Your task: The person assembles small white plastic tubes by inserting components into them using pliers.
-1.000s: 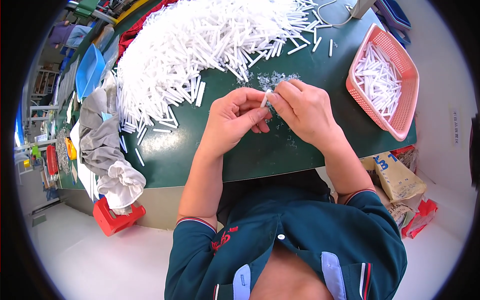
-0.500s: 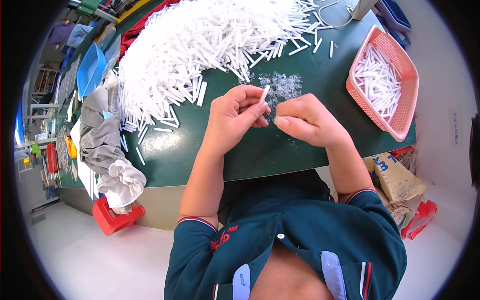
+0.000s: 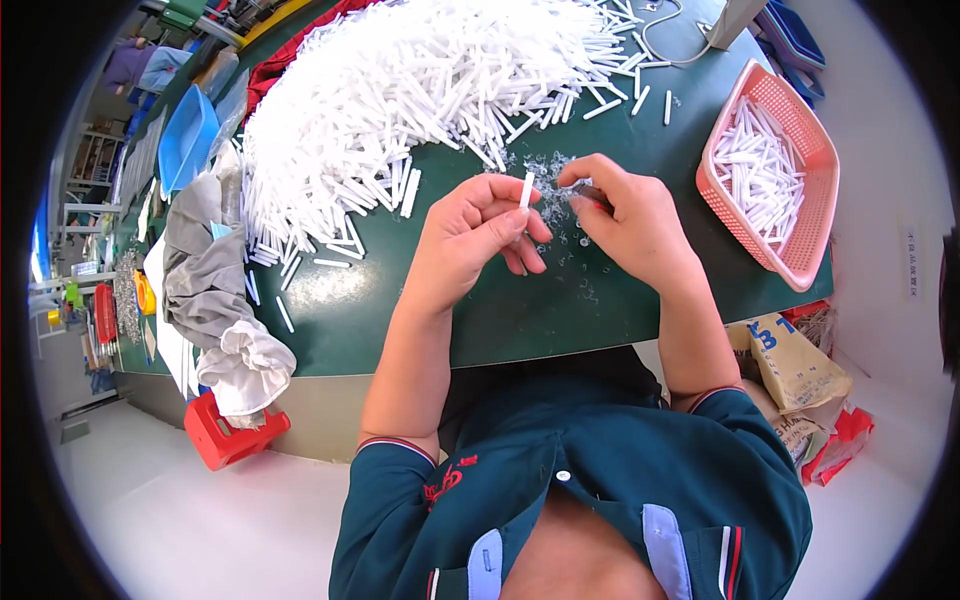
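The left hand [image 3: 462, 235] pinches a white stick [image 3: 527, 190] nearly upright between thumb and fingers, above the green table [image 3: 340, 330]. The right hand [image 3: 642, 225] is loosely curled near clear scraps [image 3: 546, 172] — whether it grips anything, I cannot tell.

A slim white stick [image 3: 526, 191], straight and narrow, stands nearly upright — its top leaning slightly to the right — pinched at its lower part in the left hand [image 3: 468, 240], its upper end jutting free above the green tabletop [image 3: 520, 320]
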The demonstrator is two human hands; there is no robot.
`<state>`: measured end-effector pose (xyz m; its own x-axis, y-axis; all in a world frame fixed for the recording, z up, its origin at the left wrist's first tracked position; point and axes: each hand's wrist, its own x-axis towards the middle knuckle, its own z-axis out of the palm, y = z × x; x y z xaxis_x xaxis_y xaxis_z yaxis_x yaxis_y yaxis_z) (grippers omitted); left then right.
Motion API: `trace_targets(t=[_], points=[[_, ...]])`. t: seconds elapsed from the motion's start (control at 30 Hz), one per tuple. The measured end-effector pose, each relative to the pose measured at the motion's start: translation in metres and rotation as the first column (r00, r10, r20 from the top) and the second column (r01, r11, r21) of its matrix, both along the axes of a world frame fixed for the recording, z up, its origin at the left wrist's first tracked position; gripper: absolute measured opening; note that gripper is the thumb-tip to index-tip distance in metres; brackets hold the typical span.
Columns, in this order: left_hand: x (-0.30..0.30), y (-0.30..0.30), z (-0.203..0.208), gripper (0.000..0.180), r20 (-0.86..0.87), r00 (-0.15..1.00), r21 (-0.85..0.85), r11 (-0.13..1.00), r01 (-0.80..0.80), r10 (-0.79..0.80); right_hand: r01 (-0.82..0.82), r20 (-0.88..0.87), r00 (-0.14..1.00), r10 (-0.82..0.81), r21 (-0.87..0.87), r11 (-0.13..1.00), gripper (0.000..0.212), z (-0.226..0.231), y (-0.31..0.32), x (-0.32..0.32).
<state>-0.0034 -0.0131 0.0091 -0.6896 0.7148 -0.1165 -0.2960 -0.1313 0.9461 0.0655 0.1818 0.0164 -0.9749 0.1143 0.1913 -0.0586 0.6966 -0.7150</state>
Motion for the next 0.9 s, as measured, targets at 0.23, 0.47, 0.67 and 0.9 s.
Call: trace_targets(t=[0.23,0.47,0.67,0.9], points=[[0.002,0.003,0.002,0.023,0.052,0.997,0.002,0.998,0.061,-0.061,-0.024,-0.003,1.000,0.025,-0.385,0.923,0.019,0.000,-0.008,0.001],[0.003,0.005,0.001,0.022,0.088,0.987,0.006,0.991,0.137,-0.137,0.009,0.072,0.997,0.040,-0.578,0.816,0.016,-0.006,-0.007,0.001],[0.005,0.006,0.001,0.019,0.097,0.981,-0.007,0.985,0.170,-0.169,0.016,0.060,0.998,0.019,-0.533,0.846,0.014,-0.007,-0.006,0.001],[0.009,0.012,-0.004,0.018,0.067,0.992,-0.035,0.993,0.113,-0.110,0.058,0.017,0.998,-0.057,-0.523,0.851,0.014,-0.010,-0.014,0.000]])
